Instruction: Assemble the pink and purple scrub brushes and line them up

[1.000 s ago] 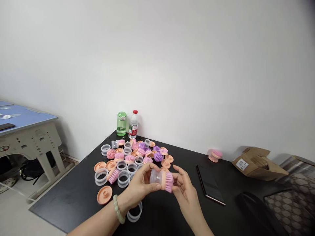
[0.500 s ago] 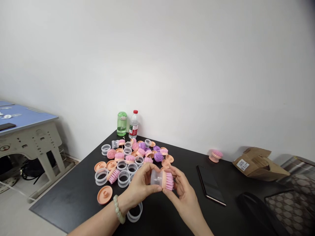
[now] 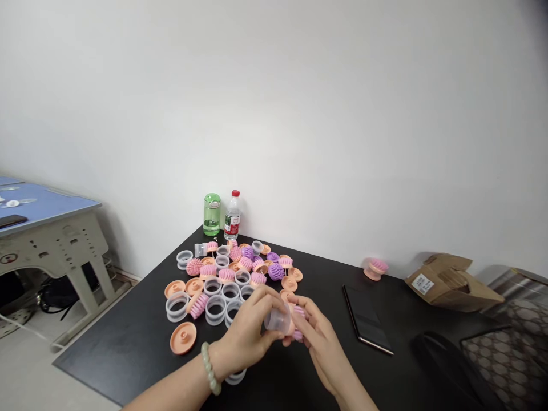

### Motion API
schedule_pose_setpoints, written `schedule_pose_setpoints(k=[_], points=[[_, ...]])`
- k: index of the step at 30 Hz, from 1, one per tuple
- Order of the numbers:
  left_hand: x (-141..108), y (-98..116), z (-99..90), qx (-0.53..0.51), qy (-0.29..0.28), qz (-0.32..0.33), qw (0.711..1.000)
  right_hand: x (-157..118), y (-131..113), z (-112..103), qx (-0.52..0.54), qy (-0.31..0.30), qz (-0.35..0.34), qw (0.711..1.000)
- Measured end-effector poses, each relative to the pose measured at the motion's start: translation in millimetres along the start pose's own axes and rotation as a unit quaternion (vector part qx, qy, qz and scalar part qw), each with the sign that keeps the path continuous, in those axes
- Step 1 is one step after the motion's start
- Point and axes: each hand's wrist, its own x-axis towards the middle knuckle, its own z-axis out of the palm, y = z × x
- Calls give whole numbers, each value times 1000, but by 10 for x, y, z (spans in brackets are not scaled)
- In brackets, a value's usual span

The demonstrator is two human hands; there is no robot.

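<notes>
Between my hands, above the black table, is a clear plastic ring joined to or against a pink-bristled brush head. The fingers of my left hand pinch the clear ring. My right hand is closed round the brush head and partly covers it. Left of my hands lie several clear rings, peach discs, pink brush heads and purple ones.
A green bottle and a red-capped bottle stand by the wall. To the right are a phone, a pink-topped brush, a brown paper bag and a patterned bag.
The clear ring and brush head have turned slightly. My left hand has shifted its grip on the ring, and my right fingers now cover more of the bristles.
</notes>
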Motion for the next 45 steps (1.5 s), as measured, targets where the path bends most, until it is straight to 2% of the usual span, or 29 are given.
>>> schedule_pose_setpoints(k=[2, 6, 9, 13, 17, 21, 23, 26, 28, 29, 31, 33, 35, 37, 40, 42, 43, 45], points=[[-2, 0, 3, 12, -3, 12, 1000, 4, -7, -7, 1, 1, 2, 1000], [23, -25, -17, -16, 42, -66, 997, 6, 39, -30, -37, 8, -79, 996], [38, -40, -34, -26, 50, -89, 994, 6, 68, -27, -46, 10, -87, 995], [22, -57, -32, 29, 20, -23, 999, 13, 84, -18, -44, 12, -86, 995], [-2, -114, -6, 118, -11, 40, 992, 23, 180, -14, -45, 17, -69, 996], [-7, -170, 4, 220, -22, 58, 973, 24, 306, -3, -77, 50, -48, 995], [1, -178, -22, 217, -11, 48, 975, 26, 332, -13, -68, 58, -53, 995], [36, -176, -111, 125, 49, -4, 991, 33, 329, -57, -38, 77, -92, 992], [69, -171, -186, 4, 124, -49, 991, 35, 317, -75, -67, 93, -117, 987], [86, -167, -222, -73, 158, -72, 982, 30, 311, -68, -99, 89, -126, 983], [118, -154, -279, -230, 203, -110, 945, -1, 299, -7, -179, 40, -147, 972], [144, -133, -314, -337, 221, -137, 905, -64, 290, 116, -250, -44, -170, 952], [162, -112, -327, -380, 232, -148, 883, -149, 290, 272, -307, -124, -183, 926], [173, -98, -327, -397, 236, -154, 873, -228, 299, 415, -353, -187, -184, 898], [179, -87, -319, -411, 235, -168, 865, -269, 329, 506, -390, -245, -179, 869], [179, -77, -315, -416, 236, -174, 861, -216, 366, 445, -391, -235, -184, 871], [179, -69, -313, -418, 234, -174, 860, -163, 394, 378, -391, -208, -193, 876], [175, -52, -306, -421, 224, -173, 862, -22, 474, 192, -409, -115, -216, 879]])
